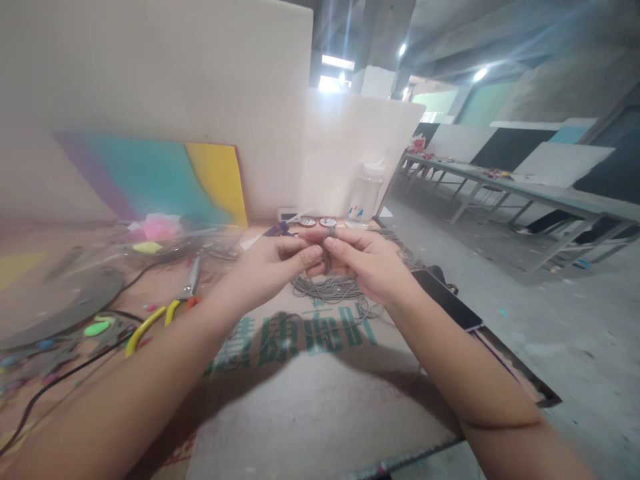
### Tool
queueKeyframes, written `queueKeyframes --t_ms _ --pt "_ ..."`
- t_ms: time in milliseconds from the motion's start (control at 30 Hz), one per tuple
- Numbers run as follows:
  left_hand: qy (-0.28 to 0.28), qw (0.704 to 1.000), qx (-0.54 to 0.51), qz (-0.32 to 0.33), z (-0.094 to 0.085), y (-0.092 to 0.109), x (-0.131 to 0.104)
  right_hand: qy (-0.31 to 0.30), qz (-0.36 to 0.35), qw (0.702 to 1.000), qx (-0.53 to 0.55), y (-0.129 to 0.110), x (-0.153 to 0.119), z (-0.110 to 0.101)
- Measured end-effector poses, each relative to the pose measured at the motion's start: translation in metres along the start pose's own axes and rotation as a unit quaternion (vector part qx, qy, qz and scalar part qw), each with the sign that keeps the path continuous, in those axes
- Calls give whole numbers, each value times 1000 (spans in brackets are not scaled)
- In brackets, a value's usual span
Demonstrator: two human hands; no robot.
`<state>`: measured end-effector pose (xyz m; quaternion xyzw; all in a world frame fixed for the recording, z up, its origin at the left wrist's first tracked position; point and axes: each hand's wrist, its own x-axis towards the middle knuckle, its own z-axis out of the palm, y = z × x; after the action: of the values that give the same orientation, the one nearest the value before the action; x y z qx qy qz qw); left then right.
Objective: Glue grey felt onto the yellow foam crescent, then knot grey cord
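Both hands meet near the middle of the view, just above a loose coil of grey cord (327, 290) lying on a cardboard sheet (280, 413) with green printed characters. My left hand (277, 267) has its thumb and fingers closed on a strand of the grey cord. On the other side of that strand, my right hand (357, 260) pinches it too, thumb on top. The cord stands upright between the two thumbs, looped or bunched; its exact shape is too small to tell.
Pliers with yellow handles (145, 331), black cable and a green piece (97, 327) lie at the left. A clear bottle (367, 193) stands behind my right hand. A dark flat object (447, 300) lies by the table's right edge. White boards rise behind.
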<state>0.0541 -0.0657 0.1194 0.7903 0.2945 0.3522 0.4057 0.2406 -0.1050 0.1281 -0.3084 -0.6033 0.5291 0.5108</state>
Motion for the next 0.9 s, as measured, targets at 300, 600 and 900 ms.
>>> queueKeyframes --t_ms 300,600,900 --pt "-7 983 -179 -42 7 -5 7 -14 28 999 -16 -2 -3 -4" --pt "50 985 -157 -41 -13 3 3 -17 3 999 -51 -9 -2 -10" --pt "-69 997 -25 -7 -28 22 -9 -22 13 998 -53 -11 -2 -7"
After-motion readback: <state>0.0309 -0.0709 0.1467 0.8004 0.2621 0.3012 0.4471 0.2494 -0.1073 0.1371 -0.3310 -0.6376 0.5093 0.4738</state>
